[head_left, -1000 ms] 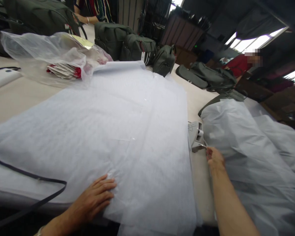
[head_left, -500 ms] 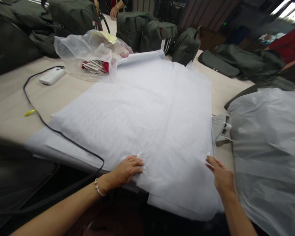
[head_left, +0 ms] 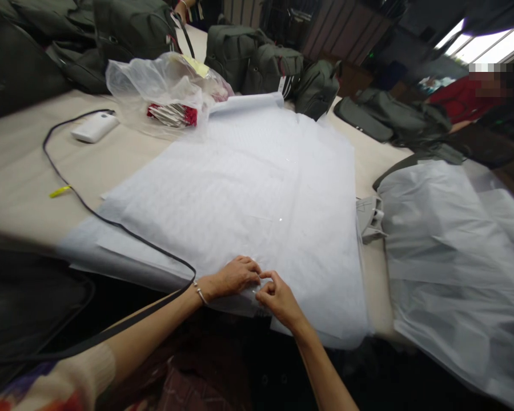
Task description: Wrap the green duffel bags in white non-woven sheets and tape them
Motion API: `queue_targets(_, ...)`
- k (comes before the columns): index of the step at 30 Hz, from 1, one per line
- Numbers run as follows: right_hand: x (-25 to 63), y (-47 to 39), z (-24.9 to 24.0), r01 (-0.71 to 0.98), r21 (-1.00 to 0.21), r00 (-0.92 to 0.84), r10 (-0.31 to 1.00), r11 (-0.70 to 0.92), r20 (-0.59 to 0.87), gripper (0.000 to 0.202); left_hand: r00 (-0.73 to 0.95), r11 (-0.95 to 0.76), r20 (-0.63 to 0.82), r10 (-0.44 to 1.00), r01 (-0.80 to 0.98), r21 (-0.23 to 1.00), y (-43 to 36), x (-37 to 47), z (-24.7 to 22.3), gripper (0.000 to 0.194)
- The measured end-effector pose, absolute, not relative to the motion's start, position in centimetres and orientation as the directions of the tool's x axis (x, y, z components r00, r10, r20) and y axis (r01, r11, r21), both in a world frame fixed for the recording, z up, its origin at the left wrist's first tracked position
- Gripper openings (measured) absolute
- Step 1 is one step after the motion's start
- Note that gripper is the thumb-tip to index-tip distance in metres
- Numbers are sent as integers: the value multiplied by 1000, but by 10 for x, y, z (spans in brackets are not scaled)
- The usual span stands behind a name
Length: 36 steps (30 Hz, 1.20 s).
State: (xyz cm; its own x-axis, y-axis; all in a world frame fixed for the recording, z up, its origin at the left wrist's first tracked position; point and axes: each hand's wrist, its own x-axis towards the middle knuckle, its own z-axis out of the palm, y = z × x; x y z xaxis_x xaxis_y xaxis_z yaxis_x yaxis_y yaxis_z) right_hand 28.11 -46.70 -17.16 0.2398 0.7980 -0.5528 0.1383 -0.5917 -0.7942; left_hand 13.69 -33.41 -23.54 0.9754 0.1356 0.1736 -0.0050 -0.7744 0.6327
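The right hand has moved in from the right edge of the white tissue sheets to meet the left hand, both now pinching the sheets' near edge.

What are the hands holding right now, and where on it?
Both the left hand and right hand pinch the near edge of the white sheets, side by side at the table's front.

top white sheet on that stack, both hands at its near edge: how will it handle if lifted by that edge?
Probably floppy: the top white sheet looks thin and translucent and droops over the table edge. Likely very light, so it may billow or drag. Separating one layer looks fiddly: left hand and right hand both pinch at the same near edge.
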Motion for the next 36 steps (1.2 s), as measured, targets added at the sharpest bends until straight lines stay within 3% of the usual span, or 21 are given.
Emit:
queue_targets(8,277,-461,-193,444,-625,424,765,-642,-485,15,971,-792,213,112,-42,609,-333,138,-238,17)
queue_targets(20,285,-447,-194,628,-349,528,710,-696,-466,31,972,-770,215,98,-63,635,-330,135,-225,9)
queue_targets(23,292,-450,-190,643,-336,534,717,-689,-449,35,971,-765,218,103,-62,641,-330,135,-224,13)
queue_targets(28,300,-445,-172,627,-386,520,733,-677,-439,30,966,-743,220,138,-46,667,-323,127,-213,37)
queue_targets(30,296,-437,-168,632,-420,548,759,-652,-353,37,955,-745,219,201,4,667,-318,119,-207,39)
queue_targets(33,281,-423,-181,776,-449,482,876,-443,-31,57,911,-755,209,355,148,639,-313,102,-201,37)
queue_targets(36,266,-412,-221,920,-333,294,925,-206,241,66,841,-767,182,509,347,540,-309,81,-209,43)
